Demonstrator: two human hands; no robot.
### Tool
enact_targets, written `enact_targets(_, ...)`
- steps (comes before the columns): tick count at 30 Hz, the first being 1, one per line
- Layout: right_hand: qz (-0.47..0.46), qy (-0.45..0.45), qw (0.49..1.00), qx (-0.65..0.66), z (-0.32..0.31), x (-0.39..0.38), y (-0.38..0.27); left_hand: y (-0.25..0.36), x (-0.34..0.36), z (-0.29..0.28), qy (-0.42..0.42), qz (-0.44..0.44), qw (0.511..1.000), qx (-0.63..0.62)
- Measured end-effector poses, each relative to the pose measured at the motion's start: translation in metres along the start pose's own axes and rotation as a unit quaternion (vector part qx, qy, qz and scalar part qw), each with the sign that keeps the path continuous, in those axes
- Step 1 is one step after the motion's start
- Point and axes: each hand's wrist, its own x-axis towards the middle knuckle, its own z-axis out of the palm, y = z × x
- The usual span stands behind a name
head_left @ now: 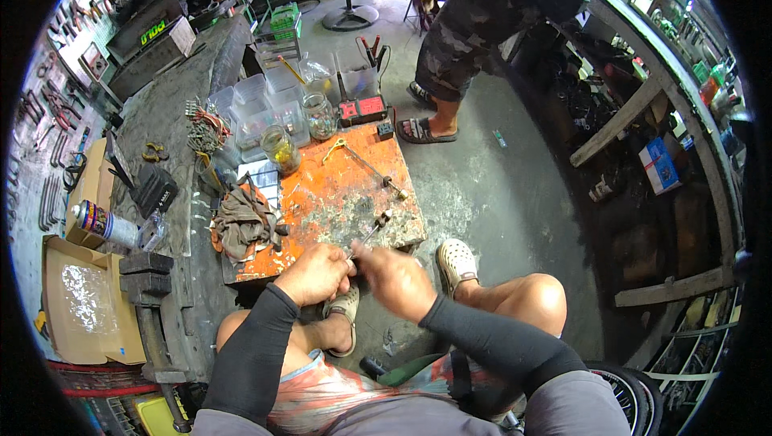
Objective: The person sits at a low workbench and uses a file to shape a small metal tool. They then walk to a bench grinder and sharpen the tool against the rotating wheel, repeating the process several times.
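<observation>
My left hand [315, 275] and my right hand [400, 281] meet above the near edge of a low orange table. The left fingers are pinched around the near end of a thin metal rod [371, 232], whose thicker tip points away over the worn tabletop. Slightly blurred, my right hand is curled against the same end; what lies inside its fingers is hidden. Beyond the tip, a long slim rod with a yellow hook-shaped end [337, 146] and a round metal fitting [400, 192] lies on the table.
Glass jars [281, 150], clear plastic bins [259, 98] and a red-and-black device [362, 110] stand toward the table's far side. A bundled grey cloth [244, 221] lies at left. A bench vise [147, 277] is beside me; another person's sandalled foot [430, 130] is beyond the table.
</observation>
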Motion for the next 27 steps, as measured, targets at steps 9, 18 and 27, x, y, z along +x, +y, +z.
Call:
enact_targets(9,0.003,-0.004,0.997,0.071,0.002,-0.009,-0.011,0.0,-0.005,0.0,0.015,0.088,0.988,0.127)
enact_targets(18,0.052,-0.025,0.998,-0.003,-0.004,0.001,-0.007,0.006,0.002,0.001,0.055,0.105,0.979,0.168)
enact_targets(27,0.061,-0.022,0.997,-0.052,-0.003,0.006,0.004,0.002,-0.006,0.014,0.131,0.123,0.947,0.266)
